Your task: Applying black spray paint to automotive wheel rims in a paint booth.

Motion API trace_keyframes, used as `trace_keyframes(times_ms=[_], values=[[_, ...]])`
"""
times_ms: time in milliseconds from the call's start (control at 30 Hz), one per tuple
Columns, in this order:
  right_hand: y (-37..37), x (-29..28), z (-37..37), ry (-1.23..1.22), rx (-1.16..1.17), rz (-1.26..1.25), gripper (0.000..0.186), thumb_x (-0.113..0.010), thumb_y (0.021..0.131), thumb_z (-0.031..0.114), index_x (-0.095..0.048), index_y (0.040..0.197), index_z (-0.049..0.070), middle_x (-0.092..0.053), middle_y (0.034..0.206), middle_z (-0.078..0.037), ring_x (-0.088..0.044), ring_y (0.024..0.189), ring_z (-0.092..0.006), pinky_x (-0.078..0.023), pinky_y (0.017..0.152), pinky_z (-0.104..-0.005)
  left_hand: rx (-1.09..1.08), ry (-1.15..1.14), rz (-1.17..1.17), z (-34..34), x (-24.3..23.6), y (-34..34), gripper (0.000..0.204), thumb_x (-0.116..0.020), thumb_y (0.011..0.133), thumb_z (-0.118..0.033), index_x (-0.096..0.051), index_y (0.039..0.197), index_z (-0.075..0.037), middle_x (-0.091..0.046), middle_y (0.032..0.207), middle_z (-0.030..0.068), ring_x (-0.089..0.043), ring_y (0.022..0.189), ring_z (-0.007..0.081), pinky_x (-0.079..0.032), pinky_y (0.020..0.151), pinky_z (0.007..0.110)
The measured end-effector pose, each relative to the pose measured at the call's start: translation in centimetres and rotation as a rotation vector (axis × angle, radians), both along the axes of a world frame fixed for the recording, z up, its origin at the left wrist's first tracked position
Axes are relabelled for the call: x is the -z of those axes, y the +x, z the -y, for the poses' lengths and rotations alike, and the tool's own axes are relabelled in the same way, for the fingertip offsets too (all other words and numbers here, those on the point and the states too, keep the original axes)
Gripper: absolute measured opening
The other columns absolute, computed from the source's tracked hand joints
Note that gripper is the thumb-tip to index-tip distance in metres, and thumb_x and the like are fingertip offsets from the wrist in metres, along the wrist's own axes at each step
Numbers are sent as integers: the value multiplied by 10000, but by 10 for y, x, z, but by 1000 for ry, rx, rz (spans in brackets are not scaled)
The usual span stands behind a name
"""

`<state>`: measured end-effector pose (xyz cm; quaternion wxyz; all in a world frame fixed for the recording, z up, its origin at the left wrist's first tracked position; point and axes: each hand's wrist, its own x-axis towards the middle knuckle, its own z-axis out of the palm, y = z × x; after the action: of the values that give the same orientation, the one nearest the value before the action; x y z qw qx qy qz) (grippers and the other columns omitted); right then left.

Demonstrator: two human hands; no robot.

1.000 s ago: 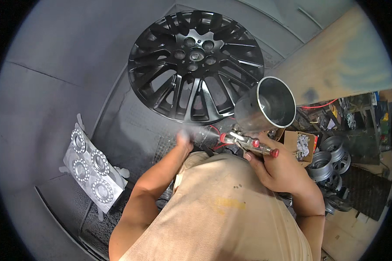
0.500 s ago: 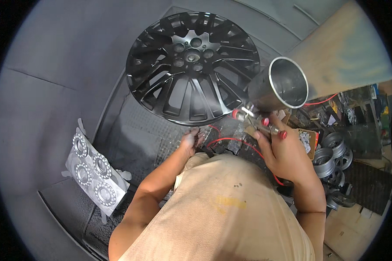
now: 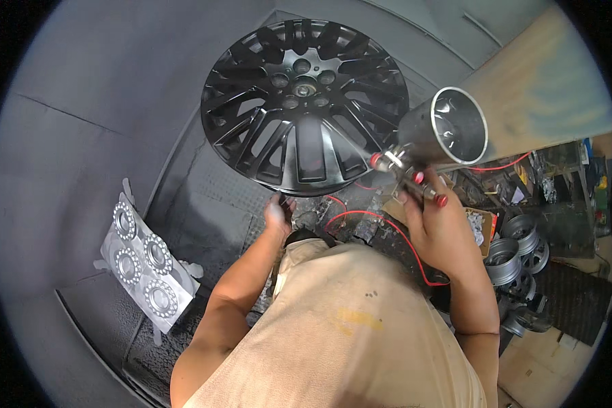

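A large black multi-spoke wheel rim point(image 3: 311, 146) faces me, its hub and lug holes visible near the middle. My right hand point(image 3: 436, 221) is closed around a metal spray gun point(image 3: 408, 175) with red knobs and a big silver cup point(image 3: 432, 129) on top. The nozzle points left at the wheel's lower right spokes, and a faint mist shows there. My left hand point(image 3: 277, 216) is at the wheel's lower edge, fingers apart and fingertips up against or just under the rim. What supports the wheel is hidden.
A paper-covered board point(image 3: 143, 264) holding several ring-shaped metal parts is on the left. A red hose point(image 3: 387, 224) curves below the gun. Several silver wheels point(image 3: 503, 262) are stacked at the right, near an open cardboard box point(image 3: 483, 228). Grey walls point(image 3: 81, 156) stand close on the left.
The wheel has turned to a different angle. My left hand has moved left and up to its lower edge. The spray gun has shifted slightly right; mist still shows before its nozzle.
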<state>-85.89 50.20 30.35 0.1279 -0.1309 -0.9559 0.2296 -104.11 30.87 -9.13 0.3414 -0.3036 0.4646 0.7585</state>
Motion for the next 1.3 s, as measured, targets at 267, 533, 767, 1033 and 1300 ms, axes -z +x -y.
trace_keyframes(times_ms=[267,533,767,1033,1300], values=[[-8,-1,7,13,-34,24,243,-604,917,45,-583,1127,-75,-611,1056,-304,-624,881,-490,-506,740,-525,31,64,29,-6,-1,9,220,-491,1058,-208,-565,1205,-62,-640,1136,81,-644,1033,234,-570,871,354],[18,17,15,-298,-298,50,198,-567,975,111,-633,957,-74,-591,1169,-254,-617,731,-434,-495,707,-515,304,-17,54,-21,26,20,244,-374,1017,-25,-553,1184,-20,-635,1098,129,-663,961,278,-595,811,413],[12,13,-6,-255,-105,-35,269,-554,975,98,-539,1203,-44,-621,1011,-274,-615,889,-472,-491,771,-499,366,-70,24,-28,-14,41,260,-443,1049,-144,-560,1251,-29,-656,1146,115,-689,912,243,-615,732,345],[7,15,-29,-151,32,-118,253,-554,968,67,-491,1202,-5,-635,971,-304,-615,908,-512,-486,759,-566,1914,-167,-677,-6,-50,108,638,-597,928,-533,-597,1383,-86,-584,1416,109,-532,1299,283,-382,1117,385],[21,8,-12,-277,-158,9,272,-552,967,70,-488,1220,-6,-636,894,-290,-618,879,-509,-487,746,-551,2054,-200,-749,17,-34,143,594,-528,945,-511,-604,1389,-123,-571,1438,163,-515,1343,345,-377,1129,434]])
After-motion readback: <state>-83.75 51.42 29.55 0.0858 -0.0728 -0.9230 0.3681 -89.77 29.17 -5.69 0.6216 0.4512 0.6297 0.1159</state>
